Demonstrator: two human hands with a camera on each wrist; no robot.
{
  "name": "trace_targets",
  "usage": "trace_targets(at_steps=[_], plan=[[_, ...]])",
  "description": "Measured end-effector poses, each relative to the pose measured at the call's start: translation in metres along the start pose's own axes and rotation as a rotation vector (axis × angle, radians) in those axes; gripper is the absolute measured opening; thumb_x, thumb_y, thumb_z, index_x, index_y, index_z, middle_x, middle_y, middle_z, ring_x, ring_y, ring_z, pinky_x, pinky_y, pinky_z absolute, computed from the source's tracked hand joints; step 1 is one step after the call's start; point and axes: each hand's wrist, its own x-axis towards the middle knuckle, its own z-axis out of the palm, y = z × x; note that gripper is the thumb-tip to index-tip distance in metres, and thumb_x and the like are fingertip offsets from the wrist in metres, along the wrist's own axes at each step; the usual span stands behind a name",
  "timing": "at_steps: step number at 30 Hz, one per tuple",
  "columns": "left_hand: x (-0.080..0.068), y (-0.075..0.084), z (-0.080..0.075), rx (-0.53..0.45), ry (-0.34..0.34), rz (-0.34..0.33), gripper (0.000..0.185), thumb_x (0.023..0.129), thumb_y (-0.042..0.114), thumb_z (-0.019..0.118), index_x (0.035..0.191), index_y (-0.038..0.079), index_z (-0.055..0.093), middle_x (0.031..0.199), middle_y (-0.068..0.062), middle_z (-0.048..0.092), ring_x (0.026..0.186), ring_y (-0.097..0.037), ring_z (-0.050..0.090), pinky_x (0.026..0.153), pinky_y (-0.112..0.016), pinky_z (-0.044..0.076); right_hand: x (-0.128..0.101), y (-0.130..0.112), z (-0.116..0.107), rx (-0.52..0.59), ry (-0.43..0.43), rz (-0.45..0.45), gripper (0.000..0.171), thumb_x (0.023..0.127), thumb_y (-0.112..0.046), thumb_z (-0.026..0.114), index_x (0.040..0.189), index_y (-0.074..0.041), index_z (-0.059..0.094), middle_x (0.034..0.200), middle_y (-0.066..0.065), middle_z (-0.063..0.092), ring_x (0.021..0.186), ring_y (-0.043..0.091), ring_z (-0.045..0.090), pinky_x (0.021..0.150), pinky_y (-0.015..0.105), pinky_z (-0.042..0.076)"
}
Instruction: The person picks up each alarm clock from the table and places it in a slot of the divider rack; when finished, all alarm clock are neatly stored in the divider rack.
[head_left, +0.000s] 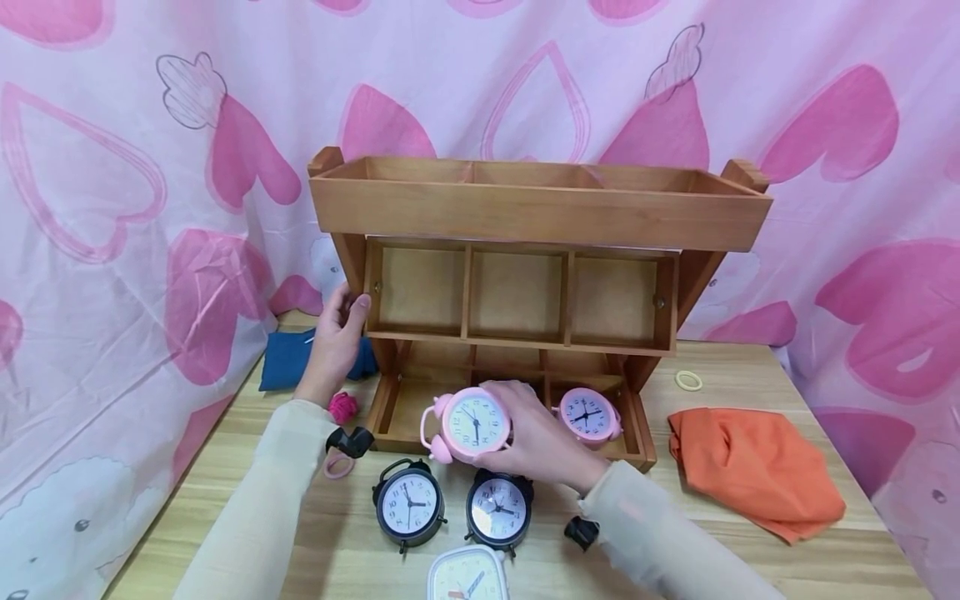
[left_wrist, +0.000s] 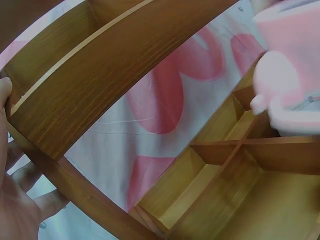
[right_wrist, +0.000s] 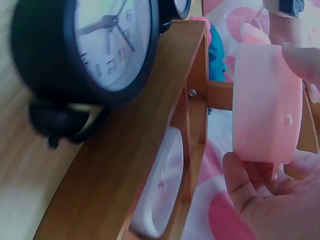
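Tabletop [head_left: 750, 533]: right hand [head_left: 536, 437] grips pink clock [head_left: 468, 423], left hand [head_left: 337, 337] steadies shelf [head_left: 540, 212]

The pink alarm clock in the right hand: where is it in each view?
Head: pink alarm clock at lower centre, gripped by the right hand.
Left wrist: its blurred edge at upper right.
Right wrist: seen edge-on at right.
Shared landmark: the wooden shelf rack.

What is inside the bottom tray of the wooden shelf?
One small pink alarm clock stands in the right part of the bottom tray. The right hand, holding another pink clock, covers the middle; the left part looks bare.
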Motion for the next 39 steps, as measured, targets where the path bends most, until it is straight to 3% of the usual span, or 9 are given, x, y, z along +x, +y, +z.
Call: trace_targets(at_steps=[11,18,20,25,29,34,39], plan=[[-0.001,0.003,0.0,-0.028,-0.006,0.022,0.062,0.102,0.046,0.045,0.155,0.02,0.027,0.156,-0.009,0.037,0.143,-0.028,0.036,0.117,-0.05,0.032,0.047,-0.002,0.023,-0.063,-0.066,-0.011,0.078,0.07,-0.046,0.086,0.134,-0.019,0.051,0.119,-0.004,0.057,0.107,0.012,0.051,0.092,0.034,0.048],[-0.017,0.035,0.0,-0.023,-0.02,-0.002,0.059,0.105,0.038,0.043,0.155,0.01,0.026,0.156,-0.017,0.035,0.144,-0.033,0.034,0.117,-0.052,0.03,0.074,-0.006,0.038,-0.092,-0.109,0.032,0.081,0.069,-0.044,0.087,0.134,-0.014,0.051,0.119,0.001,0.058,0.106,0.015,0.053,0.094,0.034,0.048],[-0.018,0.036,0.001,-0.027,-0.02,-0.006,0.059,0.105,0.038,0.044,0.155,0.011,0.026,0.156,-0.016,0.036,0.144,-0.032,0.034,0.118,-0.051,0.03,0.079,-0.008,0.042,-0.117,-0.134,0.051,0.083,0.069,-0.045,0.087,0.135,-0.012,0.05,0.12,0.002,0.057,0.106,0.016,0.053,0.095,0.034,0.048],[-0.016,0.034,0.001,-0.02,-0.019,-0.013,0.059,0.105,0.038,0.043,0.155,0.011,0.026,0.156,-0.016,0.035,0.145,-0.032,0.034,0.117,-0.051,0.031,0.087,-0.008,0.049,-0.142,-0.156,0.08,0.082,0.07,-0.049,0.085,0.135,-0.012,0.05,0.12,0.002,0.059,0.103,0.016,0.056,0.094,0.032,0.05],[-0.012,0.027,0.0,-0.027,-0.016,-0.012,0.059,0.105,0.038,0.043,0.155,0.013,0.026,0.157,-0.015,0.035,0.145,-0.032,0.034,0.117,-0.051,0.031,0.09,-0.008,0.052,-0.181,-0.128,0.114,0.087,0.07,-0.048,0.086,0.139,-0.013,0.047,0.13,0.005,0.056,0.113,0.021,0.054,0.101,0.037,0.049],[-0.003,0.009,-0.001,-0.018,-0.001,-0.001,0.061,0.103,0.046,0.045,0.155,0.019,0.027,0.156,-0.01,0.037,0.144,-0.028,0.035,0.117,-0.05,0.032,0.093,-0.009,0.058,-0.301,-0.129,0.122,0.089,0.069,-0.049,0.086,0.14,-0.012,0.047,0.139,0.007,0.051,0.123,0.027,0.048,0.107,0.039,0.045],[-0.001,0.0,-0.001,0.003,-0.001,0.01,0.066,0.1,0.054,0.045,0.155,0.022,0.027,0.156,-0.008,0.037,0.144,-0.028,0.035,0.116,-0.051,0.033,0.094,-0.011,0.064,-0.442,-0.17,0.127,0.084,0.068,-0.053,0.085,0.133,-0.011,0.053,0.131,0.006,0.057,0.121,0.031,0.048,0.102,0.042,0.047]])
